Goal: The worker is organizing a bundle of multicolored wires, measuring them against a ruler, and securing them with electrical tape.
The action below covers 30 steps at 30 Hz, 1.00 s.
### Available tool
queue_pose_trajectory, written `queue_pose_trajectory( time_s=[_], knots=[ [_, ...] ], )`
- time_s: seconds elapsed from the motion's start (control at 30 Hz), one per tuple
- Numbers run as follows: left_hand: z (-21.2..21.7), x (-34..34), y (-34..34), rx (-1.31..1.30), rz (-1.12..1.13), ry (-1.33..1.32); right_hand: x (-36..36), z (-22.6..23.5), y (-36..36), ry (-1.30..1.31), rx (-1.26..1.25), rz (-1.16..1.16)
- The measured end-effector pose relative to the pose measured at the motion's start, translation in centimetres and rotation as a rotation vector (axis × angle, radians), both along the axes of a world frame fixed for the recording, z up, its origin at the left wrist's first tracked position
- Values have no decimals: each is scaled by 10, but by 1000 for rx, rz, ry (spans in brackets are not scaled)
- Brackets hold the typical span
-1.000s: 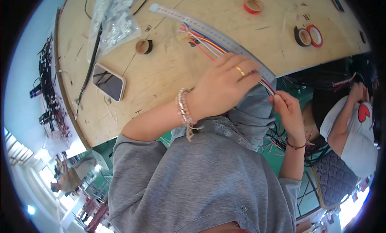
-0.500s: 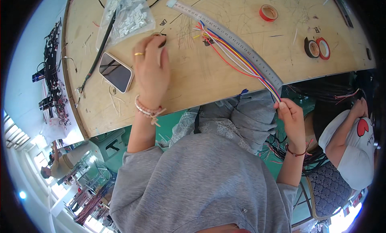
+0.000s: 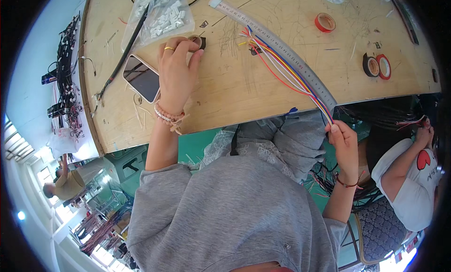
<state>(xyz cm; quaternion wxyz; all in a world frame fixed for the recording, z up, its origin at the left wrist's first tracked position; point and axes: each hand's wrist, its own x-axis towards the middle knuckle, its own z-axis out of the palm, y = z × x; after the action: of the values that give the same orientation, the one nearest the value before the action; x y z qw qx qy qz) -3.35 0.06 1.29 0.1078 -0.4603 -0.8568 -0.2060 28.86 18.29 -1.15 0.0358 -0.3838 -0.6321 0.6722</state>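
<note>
My left hand (image 3: 177, 79) is over the table with its fingers and thumb closed about a small roll of black tape (image 3: 202, 43), part of which the fingers cover. In my right hand (image 3: 344, 143), at the table's front edge, the near end of a bundle of coloured wires (image 3: 293, 77) is pinched between thumb and fingers. Red, white, yellow and blue wires fan out from there over the table, along a clear ruler (image 3: 282, 46). Their far ends lie loose near the ruler's middle.
A phone (image 3: 142, 78) lies beside my left wrist. Behind it are a black cable (image 3: 129, 49) and a bag of white connectors (image 3: 169, 19). To the right sit a red tape roll (image 3: 325, 22) and black and red rolls (image 3: 377, 66). Another person (image 3: 408, 178) sits at my right.
The view has shifted a little, so the table things appear farther right. My left hand has turned slightly, showing more of the tape roll. My right hand keeps its hold on the wires.
</note>
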Motion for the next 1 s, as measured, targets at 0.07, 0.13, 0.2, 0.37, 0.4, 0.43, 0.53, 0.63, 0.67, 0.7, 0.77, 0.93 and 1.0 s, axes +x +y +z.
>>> queue_pose_trajectory(
  time_s=[0.07,0.13,0.2,0.37,0.4,0.43,0.53,0.63,0.67,0.7,0.77,0.93,1.0],
  knots=[
    [3,2,1,8,-36,25,1,0,0,13,15,-2],
    [12,19,8,157,-100,-286,2,-1,0,-22,29,-8],
    [27,48,7,224,-148,-644,-1,0,-1,-33,32,-3],
    [23,113,16,390,-559,-1487,-4,-1,2,-25,10,0],
    [22,117,20,388,-567,-1490,-4,0,2,-12,-1,6],
    [21,120,24,422,-620,-1342,-3,1,2,3,-13,14],
    [22,120,31,475,-718,-1085,-2,0,1,22,-12,11],
    [27,127,36,630,-819,-827,-2,-1,2,14,21,4],
    [31,132,36,759,-866,-679,-2,1,2,17,28,-1],
    [36,138,32,762,-875,-676,-3,1,1,2,21,14],
    [64,155,19,865,-895,-556,-5,1,2,-5,13,29],
    [93,171,24,1046,-1025,-339,-6,0,2,13,30,54],
    [119,216,-32,523,294,-781,-2,-2,3,6,35,35]
  ],
)
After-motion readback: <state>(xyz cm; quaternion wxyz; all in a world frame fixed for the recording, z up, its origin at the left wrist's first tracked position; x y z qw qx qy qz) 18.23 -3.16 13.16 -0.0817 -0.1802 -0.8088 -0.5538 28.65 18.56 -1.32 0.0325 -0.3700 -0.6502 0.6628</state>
